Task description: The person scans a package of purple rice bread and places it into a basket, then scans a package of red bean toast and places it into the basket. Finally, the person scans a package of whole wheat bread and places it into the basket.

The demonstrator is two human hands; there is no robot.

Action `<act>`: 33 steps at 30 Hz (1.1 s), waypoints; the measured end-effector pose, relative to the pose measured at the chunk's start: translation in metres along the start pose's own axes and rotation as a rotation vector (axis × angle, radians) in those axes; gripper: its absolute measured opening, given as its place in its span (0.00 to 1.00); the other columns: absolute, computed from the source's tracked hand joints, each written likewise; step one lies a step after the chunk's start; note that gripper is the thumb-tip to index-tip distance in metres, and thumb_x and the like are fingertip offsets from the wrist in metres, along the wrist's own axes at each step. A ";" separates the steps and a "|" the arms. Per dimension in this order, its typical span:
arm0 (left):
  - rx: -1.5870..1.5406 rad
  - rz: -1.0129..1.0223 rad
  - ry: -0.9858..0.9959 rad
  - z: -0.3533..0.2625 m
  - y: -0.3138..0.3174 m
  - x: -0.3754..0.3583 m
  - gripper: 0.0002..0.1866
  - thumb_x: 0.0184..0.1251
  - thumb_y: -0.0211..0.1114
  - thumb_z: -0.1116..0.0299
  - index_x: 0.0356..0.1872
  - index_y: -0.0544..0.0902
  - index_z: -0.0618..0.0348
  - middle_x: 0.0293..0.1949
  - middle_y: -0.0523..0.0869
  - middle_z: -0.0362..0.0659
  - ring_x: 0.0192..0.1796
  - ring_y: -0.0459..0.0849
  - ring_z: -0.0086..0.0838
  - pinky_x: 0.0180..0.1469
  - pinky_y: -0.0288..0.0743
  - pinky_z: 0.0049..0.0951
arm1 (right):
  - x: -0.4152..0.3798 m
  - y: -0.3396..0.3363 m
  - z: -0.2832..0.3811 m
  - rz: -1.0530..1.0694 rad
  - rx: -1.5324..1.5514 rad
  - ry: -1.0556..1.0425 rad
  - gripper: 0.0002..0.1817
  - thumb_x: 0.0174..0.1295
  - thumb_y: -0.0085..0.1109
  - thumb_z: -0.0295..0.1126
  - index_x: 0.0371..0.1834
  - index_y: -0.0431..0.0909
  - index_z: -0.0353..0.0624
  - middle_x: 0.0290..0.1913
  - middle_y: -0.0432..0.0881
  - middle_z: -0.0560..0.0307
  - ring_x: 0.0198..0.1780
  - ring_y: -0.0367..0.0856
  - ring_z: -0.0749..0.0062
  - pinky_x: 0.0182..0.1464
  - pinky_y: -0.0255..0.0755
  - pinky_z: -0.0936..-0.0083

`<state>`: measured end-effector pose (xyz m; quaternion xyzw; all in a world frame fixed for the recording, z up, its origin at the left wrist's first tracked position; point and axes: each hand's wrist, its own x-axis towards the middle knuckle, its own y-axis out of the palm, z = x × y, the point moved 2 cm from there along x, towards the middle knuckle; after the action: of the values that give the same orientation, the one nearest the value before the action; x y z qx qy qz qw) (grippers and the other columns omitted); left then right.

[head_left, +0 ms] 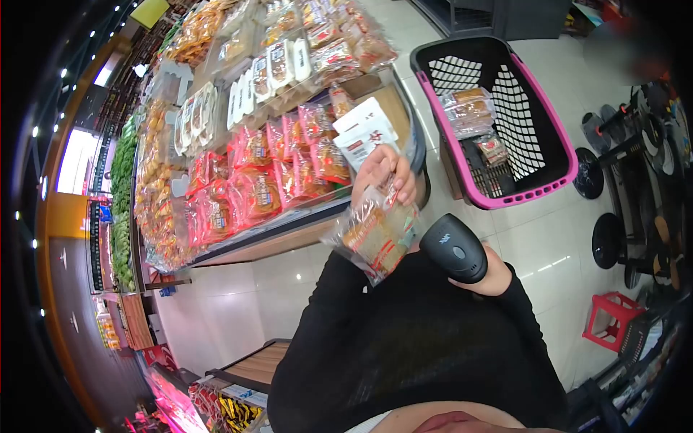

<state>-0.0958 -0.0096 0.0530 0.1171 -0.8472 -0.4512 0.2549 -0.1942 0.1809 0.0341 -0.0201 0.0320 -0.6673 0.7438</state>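
My left hand (385, 173) is closed on the top of a clear plastic package of bread (377, 234) with red print, which hangs in front of my chest. Held in my right hand (492, 273) is a black barcode scanner (455, 249), mostly covering the fingers; it is close beside the package. Just beyond my left hand, a white price card (367, 133) stands at the corner of the display. Red-wrapped bread packages (253, 193) fill the near part of that display, left of my hand.
A black shopping basket with a pink rim (498, 200) stands ahead on the right, with packaged bread (468, 112) inside. Farther right are a shoe rack (628, 155) and a red stool (612, 321). White-labelled packs (278, 65) line the display's back.
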 end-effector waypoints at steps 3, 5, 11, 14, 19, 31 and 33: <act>0.323 -0.233 0.085 -0.037 0.003 -0.034 0.08 0.63 0.47 0.68 0.28 0.63 0.60 0.21 0.68 0.44 0.23 0.71 0.29 0.26 0.67 0.26 | 0.013 0.015 0.001 -0.162 -0.120 0.029 0.21 0.43 0.59 0.24 0.43 0.68 0.36 0.37 0.76 0.57 0.40 0.74 0.73 0.46 0.64 0.79; 0.477 -0.269 0.134 -0.057 0.000 -0.054 0.07 0.62 0.48 0.69 0.27 0.63 0.60 0.23 0.70 0.45 0.26 0.74 0.31 0.30 0.69 0.26 | 0.026 0.025 -0.005 -0.265 0.323 0.104 0.20 0.43 0.59 0.24 0.42 0.69 0.36 0.35 0.77 0.58 0.40 0.74 0.75 0.46 0.65 0.79; 0.880 -0.374 0.298 -0.089 -0.001 -0.082 0.06 0.61 0.48 0.70 0.28 0.65 0.61 0.25 0.72 0.46 0.33 0.73 0.33 0.41 0.66 0.31 | 0.063 0.033 0.000 -0.335 0.414 -0.038 0.23 0.46 0.56 0.26 0.49 0.64 0.36 0.42 0.72 0.53 0.32 0.70 0.80 0.32 0.66 0.85; 0.958 -0.490 0.323 -0.095 -0.007 -0.081 0.05 0.61 0.48 0.71 0.28 0.66 0.61 0.28 0.74 0.46 0.36 0.73 0.32 0.45 0.64 0.31 | 0.081 0.031 0.007 -0.410 0.423 -0.080 0.22 0.47 0.54 0.22 0.49 0.65 0.36 0.47 0.71 0.53 0.32 0.71 0.82 0.33 0.66 0.86; 0.769 -0.649 0.403 -0.103 -0.017 -0.065 0.04 0.61 0.48 0.72 0.29 0.68 0.62 0.32 0.76 0.45 0.38 0.72 0.25 0.46 0.63 0.28 | 0.106 0.016 0.006 -0.435 0.333 -0.122 0.23 0.48 0.52 0.21 0.51 0.63 0.35 0.50 0.69 0.52 0.33 0.71 0.83 0.32 0.65 0.87; 0.534 -0.649 0.334 -0.104 -0.042 0.007 0.04 0.61 0.47 0.74 0.31 0.69 0.62 0.32 0.75 0.43 0.39 0.72 0.26 0.46 0.63 0.26 | 0.159 -0.039 -0.010 -0.402 0.292 -0.172 0.27 0.44 0.59 0.24 0.51 0.64 0.35 0.49 0.70 0.49 0.23 0.65 0.86 0.29 0.62 0.86; 0.446 -0.686 0.264 -0.103 -0.043 0.020 0.04 0.61 0.48 0.72 0.30 0.69 0.61 0.31 0.74 0.42 0.38 0.71 0.25 0.46 0.63 0.27 | 0.162 -0.049 -0.007 -0.370 0.366 -0.069 0.27 0.43 0.62 0.26 0.49 0.66 0.36 0.48 0.71 0.52 0.30 0.71 0.80 0.37 0.65 0.81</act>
<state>-0.0586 -0.1145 0.0716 0.5012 -0.7960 -0.2966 0.1648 -0.2262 0.0142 0.0275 0.0867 -0.1189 -0.7855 0.6011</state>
